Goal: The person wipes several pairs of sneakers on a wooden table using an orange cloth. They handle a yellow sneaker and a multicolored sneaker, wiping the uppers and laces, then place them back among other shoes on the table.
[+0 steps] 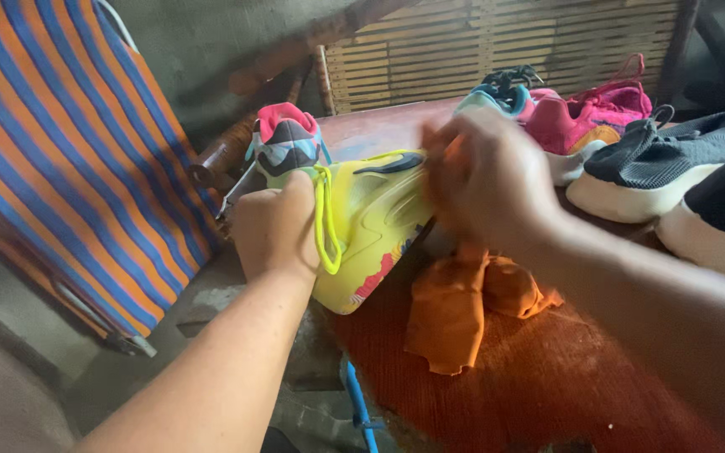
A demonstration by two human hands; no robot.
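A neon yellow sneaker (pixel 371 226) with a dark swoosh-shaped mark and a pink-patterned sole lies tilted on its side over an orange-red mat (pixel 547 377). My left hand (pixel 274 231) grips its heel end, with a yellow lace looping over the wrist side. My right hand (pixel 484 176) is blurred; it presses an orange cloth (pixel 463 306) against the shoe's upper, and the rest of the cloth hangs down below the hand.
A pink, grey and green shoe (pixel 285 143) stands behind the yellow one. Pink sneakers (pixel 585 122), a teal shoe (pixel 492 96) and dark knit shoes with white soles (pixel 665 168) line the right. An orange-and-blue striped fabric (pixel 69 159) leans at left. A slatted bamboo wall (pixel 505 42) is behind.
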